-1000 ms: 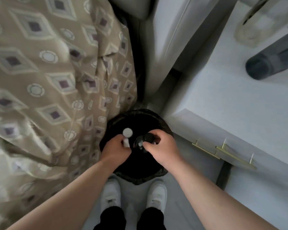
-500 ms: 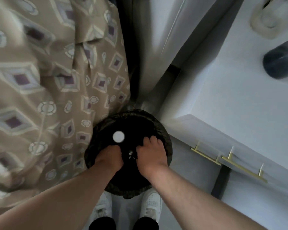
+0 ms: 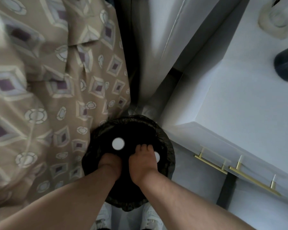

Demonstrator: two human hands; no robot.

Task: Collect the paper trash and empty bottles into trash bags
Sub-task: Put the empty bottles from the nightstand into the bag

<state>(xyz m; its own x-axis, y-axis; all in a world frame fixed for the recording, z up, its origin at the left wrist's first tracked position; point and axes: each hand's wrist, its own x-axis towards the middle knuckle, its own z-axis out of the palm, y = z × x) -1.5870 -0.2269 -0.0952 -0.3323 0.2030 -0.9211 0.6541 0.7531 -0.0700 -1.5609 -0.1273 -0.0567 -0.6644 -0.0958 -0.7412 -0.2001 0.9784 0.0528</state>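
**Both hands down in the bagged bin**

- Black trash bag (image 3: 131, 121) lines a round bin on the floor, centre of view, between the bed on the left and a white cabinet (image 3: 239, 105) on the right.
- Left hand (image 3: 109, 163) reaches into the bag's near-left side. Its fingers are lost in the dark interior, so I cannot tell its grip.
- Right hand (image 3: 142, 161) is just beside it, fingers pointing down into the bag. Only the knuckles and finger backs show, so that grip is unreadable too.
- White disc (image 3: 118, 143) sits inside the bag, just beyond the left hand.
- Second white disc (image 3: 157, 157) is partly hidden behind the right hand's outer edge.
- Patterned bedspread (image 3: 48, 97) hangs on the left and touches the bag's rim.
- Brass handles (image 3: 211, 165) are on the cabinet front.
- Dark cylinder (image 3: 286, 67) lies on the cabinet top, far right.
- White shoes (image 3: 150, 214) are at the near edge, under the bin.
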